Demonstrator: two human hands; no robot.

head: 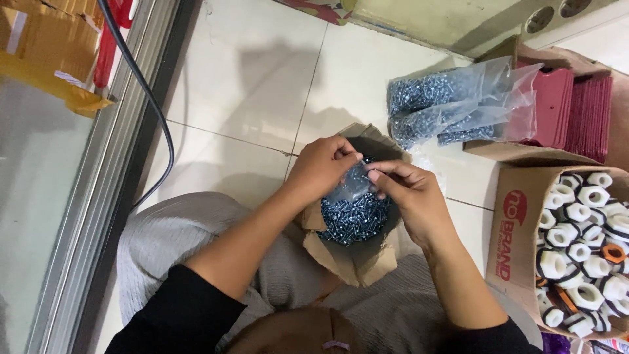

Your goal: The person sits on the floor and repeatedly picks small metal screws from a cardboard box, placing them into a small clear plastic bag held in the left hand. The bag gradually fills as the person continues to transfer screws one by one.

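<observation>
Item: small clear plastic bag [354,182], one, partly filled with screws. Held up between both hands directly above the open brown cardboard box [350,259], near the middle of the tiled floor [249,85] and resting against the person's lap.

Left hand [320,167]: fingers closed, pinching the top edge of the bag from the left side.

Right hand [406,190]: fingertips closed on the same top edge from the right side, thumb and forefinger meeting those of the left hand.

Cardboard box: one, flaps folded open, holding a heap of small silvery-blue screws [354,219] too many to count. The bag hangs just over this heap.

Clear plastic bags of screws [452,101]: at least two, lying together on the floor beyond the box toward the far right edge, touching a low cardboard tray.

Cardboard tray [517,152]: one, holding dark red flat pieces [576,111] stacked in rows; count cannot be told.

Carton [517,242]: one, at the right edge of the floor, filled with white hexagonal plastic nuts [583,236], well over a dozen, with a few orange rings among them.

Black cable [147,92]: one, running along the left edge of the floor beside a metal frame.
</observation>
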